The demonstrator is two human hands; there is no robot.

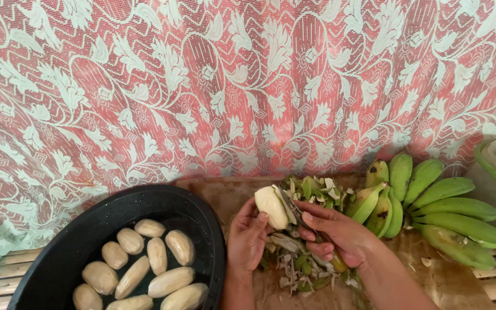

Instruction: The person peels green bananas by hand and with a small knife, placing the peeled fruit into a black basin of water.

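While our left hand grips a half-peeled banana above the pile of green peelings, our right hand holds a knife against it; the black basin of peeled bananas sits left, on the bench.

Knife blade mostly hidden, fingers.

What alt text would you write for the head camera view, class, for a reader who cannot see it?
A person's left hand holds a peeled pale banana while the right hand works a knife against it, above a pile of green peelings. A black basin of peeled bananas sits left, a bunch of green bananas right.
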